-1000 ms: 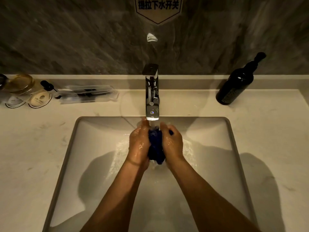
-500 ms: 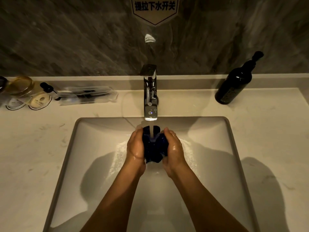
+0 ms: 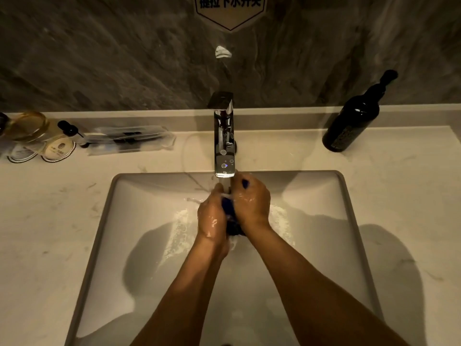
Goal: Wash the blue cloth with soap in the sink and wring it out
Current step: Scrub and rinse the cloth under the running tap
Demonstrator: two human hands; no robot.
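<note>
The wet blue cloth [image 3: 230, 216] is bunched between both hands over the white sink [image 3: 139, 221], directly under the running chrome tap [image 3: 224, 136]. My left hand [image 3: 212, 219] grips its left side. My right hand [image 3: 252, 203] is curled round its right side, a little higher, with a bit of blue showing between the fingers. Most of the cloth is hidden by the hands. Water and white foam lie in the basin on both sides of them.
A dark pump bottle [image 3: 354, 118] stands on the counter at the back right. At the back left are a clear packet [image 3: 129, 141], a small dropper bottle [image 3: 71, 131], a glass jar [image 3: 27, 126] and round coasters [image 3: 58, 151]. A dark stone wall rises behind.
Half a second ago the cloth showed wide between parted hands; now they have pressed together over it, and my right hand has moved up towards the tap.
</note>
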